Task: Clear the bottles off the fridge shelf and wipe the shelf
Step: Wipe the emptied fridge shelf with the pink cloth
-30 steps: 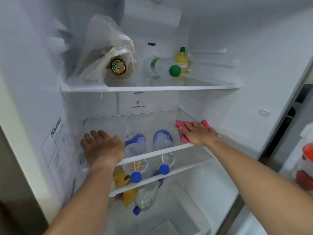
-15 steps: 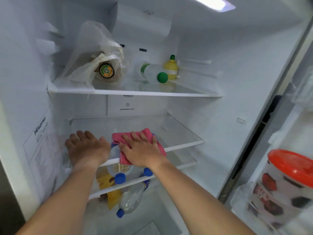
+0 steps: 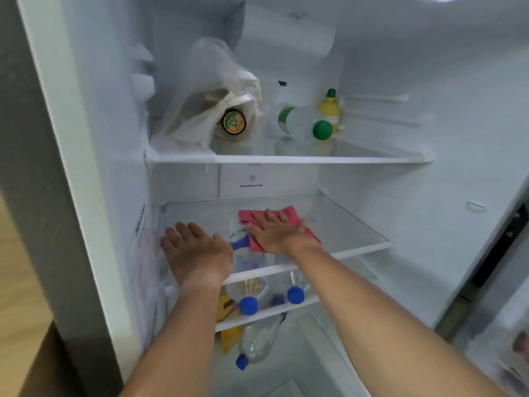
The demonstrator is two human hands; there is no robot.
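At the far left we see the grey edge of the fridge and its white inner wall. Our left hand lies flat at about 9 o'clock on the glass middle shelf, palm down, fingers spread and straight, its grip fully open and holding nothing. Above it, at 11 o'clock, a crumpled plastic bag sits on the upper shelf with a round-lidded jar inside it.

Just right of the left hand, two clear bottles with blue caps lie on their sides on the shelf below, seen through the glass, caps pointing toward us. A third blue-capped bottle lies lower, at 6 o'clock, beside a yellow packet.

Our right hand presses flat on a pink cloth near the middle of the glass shelf; its grip is open, fingers extended over the cloth, not curled around it. The hand and cloth are slightly blurred.

Farther right, at 1 o'clock on the upper shelf, a clear bottle with a green cap lies on its side, touching a small yellow bottle that stands upright behind it. The right part of the middle shelf is bare glass.
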